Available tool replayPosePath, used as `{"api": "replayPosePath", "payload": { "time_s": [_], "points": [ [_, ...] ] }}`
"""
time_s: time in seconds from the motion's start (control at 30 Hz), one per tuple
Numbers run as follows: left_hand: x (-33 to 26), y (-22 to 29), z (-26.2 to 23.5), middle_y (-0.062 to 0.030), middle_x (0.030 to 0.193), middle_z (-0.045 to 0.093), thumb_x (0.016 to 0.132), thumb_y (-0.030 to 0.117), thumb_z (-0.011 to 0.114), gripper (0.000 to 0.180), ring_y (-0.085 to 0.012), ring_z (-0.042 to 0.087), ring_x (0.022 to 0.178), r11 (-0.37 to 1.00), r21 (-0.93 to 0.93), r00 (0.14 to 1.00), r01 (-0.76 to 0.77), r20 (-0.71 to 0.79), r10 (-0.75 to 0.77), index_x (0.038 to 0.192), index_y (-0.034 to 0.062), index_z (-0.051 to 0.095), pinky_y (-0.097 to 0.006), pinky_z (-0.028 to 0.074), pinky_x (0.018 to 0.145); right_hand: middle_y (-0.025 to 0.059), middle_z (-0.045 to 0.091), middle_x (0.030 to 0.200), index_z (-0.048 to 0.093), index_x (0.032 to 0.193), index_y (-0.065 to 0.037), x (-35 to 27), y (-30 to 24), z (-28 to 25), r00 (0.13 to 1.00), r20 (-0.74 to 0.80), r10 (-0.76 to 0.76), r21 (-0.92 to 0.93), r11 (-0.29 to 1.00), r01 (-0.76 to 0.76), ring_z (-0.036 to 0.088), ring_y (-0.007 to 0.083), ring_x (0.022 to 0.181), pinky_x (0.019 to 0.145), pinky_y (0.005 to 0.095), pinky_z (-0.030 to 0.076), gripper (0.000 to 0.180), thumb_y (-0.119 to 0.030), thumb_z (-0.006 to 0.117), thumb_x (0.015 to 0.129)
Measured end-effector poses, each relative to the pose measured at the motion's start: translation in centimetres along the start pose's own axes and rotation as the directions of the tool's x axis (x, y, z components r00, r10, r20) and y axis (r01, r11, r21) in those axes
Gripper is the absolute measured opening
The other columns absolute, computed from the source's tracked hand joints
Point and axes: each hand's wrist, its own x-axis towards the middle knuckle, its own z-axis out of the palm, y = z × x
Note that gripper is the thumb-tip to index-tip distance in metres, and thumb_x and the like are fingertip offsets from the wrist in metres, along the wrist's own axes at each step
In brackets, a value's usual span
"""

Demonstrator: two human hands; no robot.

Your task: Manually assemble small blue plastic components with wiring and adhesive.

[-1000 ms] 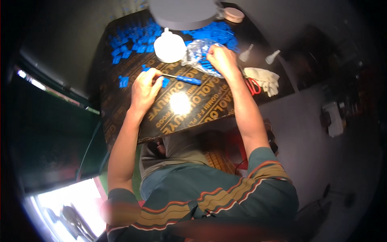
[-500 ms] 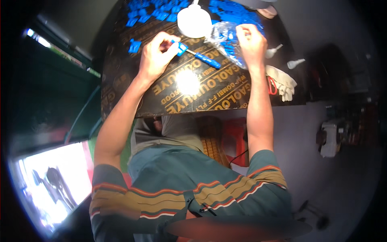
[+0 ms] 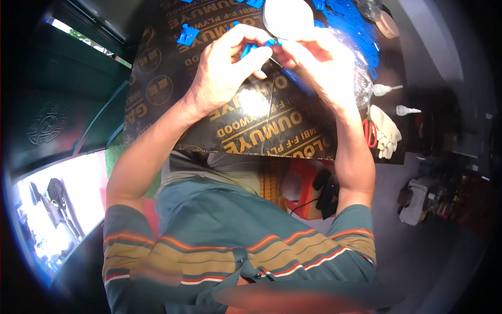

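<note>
My left hand (image 3: 225,68) is closing its grip around a small blue plastic piece (image 3: 250,49), fingers curled tight. My right hand (image 3: 319,63) is pinching the same piece from the other side. Both are working over the dark printed worktop (image 3: 157,89), near its far edge, just below a white round container (image 3: 287,15). More blue pieces (image 3: 350,23) are lying toward the far right corner.
</note>
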Motion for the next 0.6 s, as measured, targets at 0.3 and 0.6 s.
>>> {"api": "replayPosePath", "payload": {
  "time_s": [0.3,0.6],
  "points": [
    [0.0,0.5,-0.6,-0.0067,0.110,0.068,0.092,-0.002,0.077,0.021,-0.0141,0.068,0.097,0.853,0.459,0.966,-0.249,0.049,0.256,0.112,-0.0009,0.072,-0.026,0.057,0.081,0.0112,0.078,0.104,0.074,0.118,0.001,-1.0,0.1,0.6,0.990,-0.094,0.103,0.013,0.995,-0.103,0.074,0.0161,0.095,0.085,0.0280,0.061,0.021,-0.005,0.075,0.097],
    [-0.1,1.1,-0.5,-0.0097,0.103,0.071,0.081,-0.004,0.083,0.026,-0.0222,0.069,0.095,0.708,0.594,0.905,-0.382,0.086,0.416,0.105,0.0022,0.076,-0.033,0.056,0.084,0.0091,0.077,0.102,0.075,0.117,0.001,-1.4,-0.1,1.2,0.988,-0.123,0.092,-0.040,0.994,-0.098,0.073,0.0139,0.093,0.081,0.0266,0.060,0.021,-0.005,0.076,0.097]
  ]
}}
